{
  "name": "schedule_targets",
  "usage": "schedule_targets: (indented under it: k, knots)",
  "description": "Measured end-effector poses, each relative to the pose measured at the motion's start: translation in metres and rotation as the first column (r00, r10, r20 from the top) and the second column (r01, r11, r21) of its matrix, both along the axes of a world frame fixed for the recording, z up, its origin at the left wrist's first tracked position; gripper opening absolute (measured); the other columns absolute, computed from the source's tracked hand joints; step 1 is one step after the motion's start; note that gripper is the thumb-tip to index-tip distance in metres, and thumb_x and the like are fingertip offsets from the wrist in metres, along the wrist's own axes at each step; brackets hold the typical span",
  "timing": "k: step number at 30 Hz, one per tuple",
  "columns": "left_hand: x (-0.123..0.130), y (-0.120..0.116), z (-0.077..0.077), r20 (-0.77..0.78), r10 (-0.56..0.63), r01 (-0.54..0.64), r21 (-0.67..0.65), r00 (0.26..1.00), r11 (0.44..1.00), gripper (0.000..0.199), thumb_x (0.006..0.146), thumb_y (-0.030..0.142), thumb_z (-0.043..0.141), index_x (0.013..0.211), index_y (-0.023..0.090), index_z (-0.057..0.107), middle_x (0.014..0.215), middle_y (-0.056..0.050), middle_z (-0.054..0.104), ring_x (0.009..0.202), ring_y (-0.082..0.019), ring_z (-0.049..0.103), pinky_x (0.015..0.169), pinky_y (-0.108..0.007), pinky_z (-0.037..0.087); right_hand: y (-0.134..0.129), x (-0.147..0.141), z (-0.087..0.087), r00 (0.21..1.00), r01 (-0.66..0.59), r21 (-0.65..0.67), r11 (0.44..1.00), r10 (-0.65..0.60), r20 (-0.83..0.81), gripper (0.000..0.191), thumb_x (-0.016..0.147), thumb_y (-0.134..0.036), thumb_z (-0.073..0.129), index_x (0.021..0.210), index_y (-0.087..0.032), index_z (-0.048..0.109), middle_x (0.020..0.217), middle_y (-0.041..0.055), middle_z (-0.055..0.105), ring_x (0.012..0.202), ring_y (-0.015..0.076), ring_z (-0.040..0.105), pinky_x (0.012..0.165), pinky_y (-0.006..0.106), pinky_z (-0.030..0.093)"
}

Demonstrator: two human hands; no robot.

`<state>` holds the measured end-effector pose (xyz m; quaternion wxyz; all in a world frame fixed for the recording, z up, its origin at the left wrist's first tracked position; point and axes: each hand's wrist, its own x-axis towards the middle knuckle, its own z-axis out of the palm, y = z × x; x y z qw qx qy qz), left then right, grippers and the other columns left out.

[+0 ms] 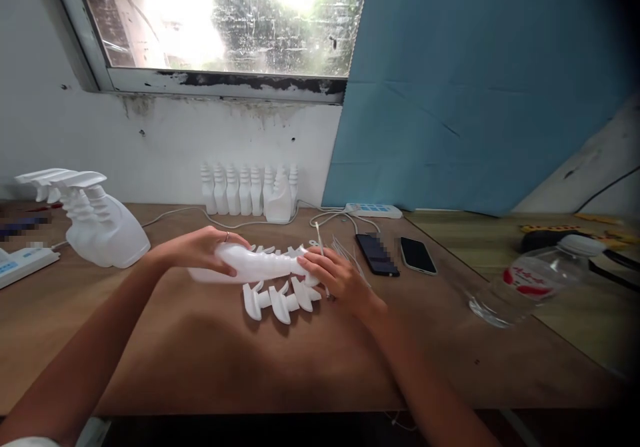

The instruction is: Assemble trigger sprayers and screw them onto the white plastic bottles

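A white plastic spray bottle (245, 264) lies sideways in my hands above the table, its ribbed neck end pointing right. My left hand (207, 250) is wrapped round its body. With bent fingers my right hand (337, 277) grips the neck end; whether a small white part is also under the fingers I cannot tell. A thin white tube (318, 234) shows beside the right hand, partly hidden by it. Just in front of the bottle, several white trigger spray heads (283, 300) lie in a row on the brown table (210, 360). More spray heads show partly behind the bottle.
White bottles (245, 190) stand along the wall. Bottles with spray heads (103, 224) stand at left, near a power strip (27, 264). Another power strip (373, 210), a dark phone (377, 254), a second phone (419, 255) and a clear water bottle (530, 284) are at right.
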<state>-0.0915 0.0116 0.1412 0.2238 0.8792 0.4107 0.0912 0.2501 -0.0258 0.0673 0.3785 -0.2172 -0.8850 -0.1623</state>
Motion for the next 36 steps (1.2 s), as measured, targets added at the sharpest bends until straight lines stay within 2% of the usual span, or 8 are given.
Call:
schedule_targets:
  k: [4, 7, 9, 12, 20, 30, 33, 36]
  knots:
    - [-0.034, 0.024, 0.029, 0.056, 0.255, -0.218, -0.367, 0.965, 0.904, 0.055, 0.065, 0.051, 0.073, 0.115, 0.027, 0.068, 0.103, -0.005, 0.073, 0.083, -0.026, 0.071, 0.060, -0.026, 0.056, 0.018, 0.032, -0.001, 0.933, 0.242, 0.267, 0.933, -0.148, -0.328, 0.030, 0.083, -0.014, 0.066, 0.111, -0.019, 0.058, 0.107, 0.0096, 0.068, 0.108, 0.0250, 0.064, 0.086, 0.038, 0.055]
    - [-0.044, 0.069, 0.012, 0.387, 0.492, -0.393, -0.310, 0.780, 0.866, 0.071, 0.065, 0.051, 0.072, 0.128, 0.023, 0.056, 0.095, -0.007, 0.073, 0.069, -0.023, 0.069, 0.051, -0.027, 0.054, 0.030, 0.042, -0.007, 0.622, 0.435, 0.078, 0.897, -0.237, -0.746, 0.030, 0.080, -0.021, 0.070, 0.107, -0.019, 0.057, 0.105, 0.0091, 0.065, 0.097, 0.0219, 0.065, 0.082, 0.036, 0.054]
    - [-0.033, 0.107, -0.012, 0.694, 0.446, -0.422, -0.222, 0.565, 0.879, 0.072, 0.068, 0.046, 0.069, 0.130, 0.017, 0.050, 0.099, -0.008, 0.070, 0.074, -0.020, 0.068, 0.059, -0.028, 0.055, 0.034, 0.041, -0.015, 0.492, 0.421, -0.079, 0.903, -0.301, -0.817, 0.028, 0.082, -0.027, 0.069, 0.106, -0.018, 0.057, 0.104, 0.0091, 0.064, 0.093, 0.0210, 0.065, 0.082, 0.036, 0.053]
    - [0.000, 0.162, -0.048, 0.839, 0.393, -0.518, -0.160, 0.378, 0.840, 0.073, 0.066, 0.028, 0.069, 0.132, 0.012, 0.043, 0.113, -0.011, 0.065, 0.091, -0.019, 0.065, 0.083, -0.032, 0.055, 0.037, 0.037, -0.028, 0.571, 0.358, -0.210, 0.910, -0.391, -0.722, 0.025, 0.083, -0.029, 0.066, 0.104, -0.019, 0.059, 0.101, 0.0083, 0.066, 0.092, 0.0214, 0.064, 0.083, 0.036, 0.051]
    - [0.065, 0.224, -0.099, 0.749, 0.522, -0.625, -0.188, 0.408, 0.757, 0.055, 0.064, 0.009, 0.066, 0.119, 0.010, 0.058, 0.120, -0.015, 0.060, 0.115, -0.027, 0.057, 0.104, -0.040, 0.043, 0.042, 0.046, -0.044, 0.750, 0.405, -0.164, 0.900, -0.429, -0.504, 0.021, 0.085, -0.026, 0.063, 0.105, -0.022, 0.059, 0.099, 0.0079, 0.067, 0.093, 0.0245, 0.064, 0.085, 0.041, 0.050]
    - [0.074, 0.182, -0.089, 0.822, 0.498, -0.789, -0.103, 0.276, 0.606, 0.052, 0.073, 0.012, 0.060, 0.124, 0.010, 0.049, 0.132, -0.018, 0.049, 0.121, -0.025, 0.052, 0.108, -0.039, 0.039, 0.035, 0.038, -0.034, 0.726, 0.358, -0.230, 0.905, -0.424, -0.542, 0.031, 0.089, -0.025, 0.059, 0.119, -0.022, 0.058, 0.106, 0.0084, 0.068, 0.091, 0.0225, 0.063, 0.083, 0.037, 0.050]
    - [0.088, 0.116, -0.087, 0.891, 0.327, -0.607, -0.076, 0.315, 0.791, 0.031, 0.082, 0.024, 0.057, 0.111, 0.015, 0.054, 0.105, -0.010, 0.062, 0.100, -0.021, 0.062, 0.094, -0.039, 0.050, 0.025, 0.023, -0.030, 0.745, 0.288, -0.226, 0.931, -0.366, -0.558, 0.027, 0.089, -0.024, 0.059, 0.116, -0.023, 0.059, 0.100, 0.0066, 0.067, 0.088, 0.0215, 0.063, 0.082, 0.036, 0.050]
    - [0.105, 0.029, -0.100, 0.840, 0.092, -0.229, 0.039, 0.534, 0.973, 0.038, 0.087, 0.034, 0.058, 0.122, 0.022, 0.051, 0.118, -0.011, 0.059, 0.108, -0.023, 0.061, 0.090, -0.040, 0.054, 0.007, -0.007, -0.031, 0.736, 0.188, -0.290, 0.938, -0.330, -0.592, 0.030, 0.087, -0.030, 0.063, 0.116, -0.025, 0.055, 0.101, 0.0065, 0.065, 0.090, 0.0215, 0.064, 0.082, 0.035, 0.052]
